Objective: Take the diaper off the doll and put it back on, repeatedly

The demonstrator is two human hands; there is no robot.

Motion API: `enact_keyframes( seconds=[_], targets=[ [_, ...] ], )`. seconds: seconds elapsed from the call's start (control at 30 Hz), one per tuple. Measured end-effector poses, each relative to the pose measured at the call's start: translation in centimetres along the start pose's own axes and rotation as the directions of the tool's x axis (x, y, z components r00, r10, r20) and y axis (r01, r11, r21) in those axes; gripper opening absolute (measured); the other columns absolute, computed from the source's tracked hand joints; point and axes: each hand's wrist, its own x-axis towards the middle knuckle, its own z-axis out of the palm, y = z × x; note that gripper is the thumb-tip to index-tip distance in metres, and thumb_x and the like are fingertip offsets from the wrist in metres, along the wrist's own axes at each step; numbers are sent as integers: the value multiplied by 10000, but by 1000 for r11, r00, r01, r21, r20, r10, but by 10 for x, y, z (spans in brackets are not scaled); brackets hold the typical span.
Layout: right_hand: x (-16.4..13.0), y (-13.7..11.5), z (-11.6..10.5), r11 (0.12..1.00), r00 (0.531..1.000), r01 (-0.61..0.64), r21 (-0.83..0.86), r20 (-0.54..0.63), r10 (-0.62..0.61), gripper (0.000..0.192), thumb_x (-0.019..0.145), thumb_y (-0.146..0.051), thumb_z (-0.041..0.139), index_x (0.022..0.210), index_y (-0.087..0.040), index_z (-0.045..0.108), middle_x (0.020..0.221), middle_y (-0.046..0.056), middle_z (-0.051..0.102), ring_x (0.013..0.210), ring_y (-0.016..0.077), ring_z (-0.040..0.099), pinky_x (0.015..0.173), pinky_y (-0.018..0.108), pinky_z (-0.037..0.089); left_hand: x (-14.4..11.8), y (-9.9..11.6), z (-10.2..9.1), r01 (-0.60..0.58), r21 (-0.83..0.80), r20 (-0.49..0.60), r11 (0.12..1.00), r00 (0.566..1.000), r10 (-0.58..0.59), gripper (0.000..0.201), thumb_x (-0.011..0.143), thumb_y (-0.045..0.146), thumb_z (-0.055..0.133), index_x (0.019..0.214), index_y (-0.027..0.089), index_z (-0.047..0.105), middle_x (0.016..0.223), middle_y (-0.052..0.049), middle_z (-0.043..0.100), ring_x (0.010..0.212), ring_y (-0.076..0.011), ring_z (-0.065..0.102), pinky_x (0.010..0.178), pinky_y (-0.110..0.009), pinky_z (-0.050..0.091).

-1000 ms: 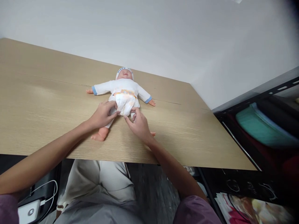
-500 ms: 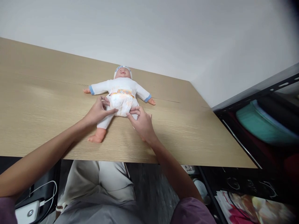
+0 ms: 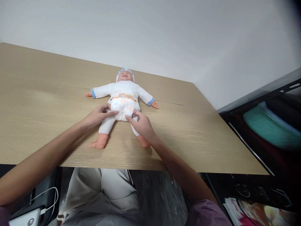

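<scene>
On the table [image 3: 47,103], toward its far middle, a doll [image 3: 123,100] lies on its back, head at 12 o'clock and feet at 6, arms spread to 9 and 3. Its long axis runs straight away from the person, so both hands come at it from the foot end. It wears a white suit, a cap and a diaper [image 3: 124,107] round the hips.

The left hand [image 3: 97,115] rests at the diaper's 8 o'clock edge, thumb and forefinger pinched lightly on the cloth by the doll's hip, other fingers loosely curled. The right hand [image 3: 141,124] sits at the diaper's 5 o'clock edge, thumb and forefinger nipping the lower hem, the palm covering that thigh. Both hands lie about equally near; the diaper sits between them, toward 12 o'clock from each.

At 3 o'clock, past the table's edge, a dark rack [image 3: 270,125] holds a teal bundle [image 3: 270,131]. At 7 o'clock, under the table, a white charger [image 3: 25,216] with its cable shows beside the person's knee.
</scene>
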Motion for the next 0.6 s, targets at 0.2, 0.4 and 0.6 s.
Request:
enact_keyframes(
  seconds=[0.2, 0.4, 0.6],
  targets=[
    [-2, 4, 3, 972, 999, -46, 231, -12, 50, 399, 921, -618, 773, 856, -239, 666, 838, -10, 701, 806, 205, 620, 766, 327, 498, 4, 2, -3, 113, -232, 63, 966, 993, -101, 502, 812, 510, 1022, 1107, 183, 779, 1152, -104, 840, 1003, -268, 779, 909, -395, 597],
    [-10, 10, 1, 988, 954, 146, -54, -257, -155, 332, 997, -580, 767, 948, -253, 781, 1116, 82, 708, 1129, 301, 682, 1102, 486, 533, 6, -1, 2, 81, -317, 31, 945, 997, -75, 529, 799, 487, 1052, 1128, 175, 780, 1153, -98, 847, 960, -234, 784, 871, -359, 604],
    [-10, 19, -3, 979, 970, 160, -124, -162, -179, 338, 1012, -579, 751, 1036, -251, 828, 1051, 77, 686, 1053, 301, 663, 1056, 514, 533, 2, -11, 12, -26, -316, -152, 949, 988, -24, 682, 709, 513, 1096, 1151, 186, 693, 959, -21, 811, 862, -188, 757, 804, -309, 570]
  ],
)
